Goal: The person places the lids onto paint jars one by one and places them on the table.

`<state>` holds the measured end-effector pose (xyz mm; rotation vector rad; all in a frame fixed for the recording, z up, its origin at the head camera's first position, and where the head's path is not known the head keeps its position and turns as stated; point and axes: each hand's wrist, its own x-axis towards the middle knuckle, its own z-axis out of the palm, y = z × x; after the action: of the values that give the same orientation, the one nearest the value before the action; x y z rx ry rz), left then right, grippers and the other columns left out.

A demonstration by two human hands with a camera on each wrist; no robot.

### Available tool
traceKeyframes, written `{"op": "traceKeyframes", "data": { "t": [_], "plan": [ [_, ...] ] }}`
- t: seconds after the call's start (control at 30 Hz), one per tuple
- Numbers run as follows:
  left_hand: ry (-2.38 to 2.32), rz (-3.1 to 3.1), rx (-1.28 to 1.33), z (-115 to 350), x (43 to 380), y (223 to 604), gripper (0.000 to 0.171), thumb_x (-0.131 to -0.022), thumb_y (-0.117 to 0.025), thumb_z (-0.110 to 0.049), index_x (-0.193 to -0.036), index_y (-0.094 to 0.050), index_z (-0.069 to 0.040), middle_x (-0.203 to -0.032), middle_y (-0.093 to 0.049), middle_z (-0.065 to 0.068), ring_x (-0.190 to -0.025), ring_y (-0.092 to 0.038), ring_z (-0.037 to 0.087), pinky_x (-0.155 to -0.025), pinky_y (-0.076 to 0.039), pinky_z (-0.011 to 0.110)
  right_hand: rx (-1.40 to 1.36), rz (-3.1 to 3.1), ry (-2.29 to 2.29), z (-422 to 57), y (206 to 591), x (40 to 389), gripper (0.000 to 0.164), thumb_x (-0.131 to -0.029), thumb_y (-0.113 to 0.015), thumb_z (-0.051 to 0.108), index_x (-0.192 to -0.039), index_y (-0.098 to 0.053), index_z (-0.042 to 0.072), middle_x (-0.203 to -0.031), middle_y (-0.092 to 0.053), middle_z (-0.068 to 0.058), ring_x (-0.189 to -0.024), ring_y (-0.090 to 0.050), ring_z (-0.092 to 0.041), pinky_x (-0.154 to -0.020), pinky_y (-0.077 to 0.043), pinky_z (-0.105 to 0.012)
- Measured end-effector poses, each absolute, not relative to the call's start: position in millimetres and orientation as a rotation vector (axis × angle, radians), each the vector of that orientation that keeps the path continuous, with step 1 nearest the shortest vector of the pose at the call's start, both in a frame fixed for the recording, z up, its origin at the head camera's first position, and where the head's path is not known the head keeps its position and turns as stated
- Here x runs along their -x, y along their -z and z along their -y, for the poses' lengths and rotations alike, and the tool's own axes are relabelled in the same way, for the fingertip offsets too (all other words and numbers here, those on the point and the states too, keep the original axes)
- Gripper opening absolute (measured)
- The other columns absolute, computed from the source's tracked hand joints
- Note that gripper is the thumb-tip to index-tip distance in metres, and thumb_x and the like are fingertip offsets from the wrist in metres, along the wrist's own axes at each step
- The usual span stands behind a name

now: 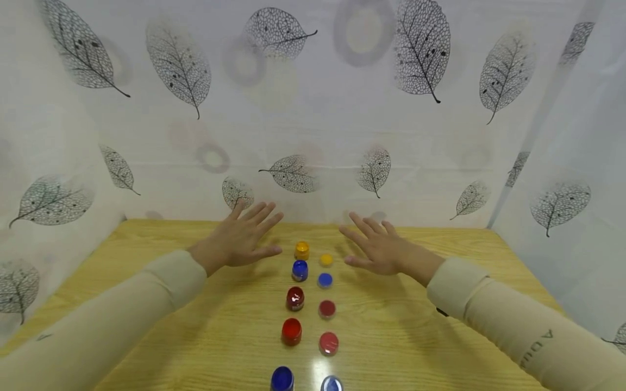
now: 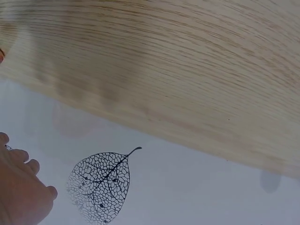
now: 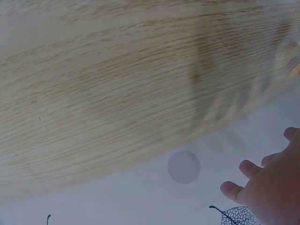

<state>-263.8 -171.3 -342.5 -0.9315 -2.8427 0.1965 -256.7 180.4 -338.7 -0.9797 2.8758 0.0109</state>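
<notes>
My left hand (image 1: 239,237) is held above the far part of the table, fingers spread and holding nothing. Opposite it, my right hand (image 1: 379,248) hovers with its fingers spread too. Between them stands a column of small open paint jars: a yellow jar (image 1: 301,250), a blue jar (image 1: 300,270), a dark red jar (image 1: 295,298), a red jar (image 1: 291,332) and a dark blue jar (image 1: 282,379). To their right lie round lids: yellow (image 1: 326,260), blue (image 1: 325,280), dark red (image 1: 327,309), red (image 1: 329,343) and a pale blue one (image 1: 332,384), partly cut off.
The jars and lids stand on a light wood-grain table (image 1: 391,336). A white curtain (image 1: 313,119) printed with dark skeleton leaves hangs behind the table's far edge and along both sides. In the right wrist view, part of an orange-yellow thing (image 3: 295,69) shows at the right edge.
</notes>
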Motion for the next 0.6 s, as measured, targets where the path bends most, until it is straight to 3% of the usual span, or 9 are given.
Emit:
{"op": "traceKeyframes", "data": {
  "t": [0.6],
  "plan": [
    [-0.179,2.848,0.991,156,269,357,0.077,-0.099,-0.034,-0.065,-0.159,-0.023,-0.018,-0.166,-0.019,0.012,-0.152,-0.02,0.033,-0.121,-0.011,0.058,0.995,-2.842,-0.035,-157,349,261,0.074,-0.099,-0.039,0.063,-0.16,-0.021,0.025,-0.168,0.0,-0.013,-0.15,-0.019,-0.043,-0.114,-0.013,-0.071]
  ]
}}
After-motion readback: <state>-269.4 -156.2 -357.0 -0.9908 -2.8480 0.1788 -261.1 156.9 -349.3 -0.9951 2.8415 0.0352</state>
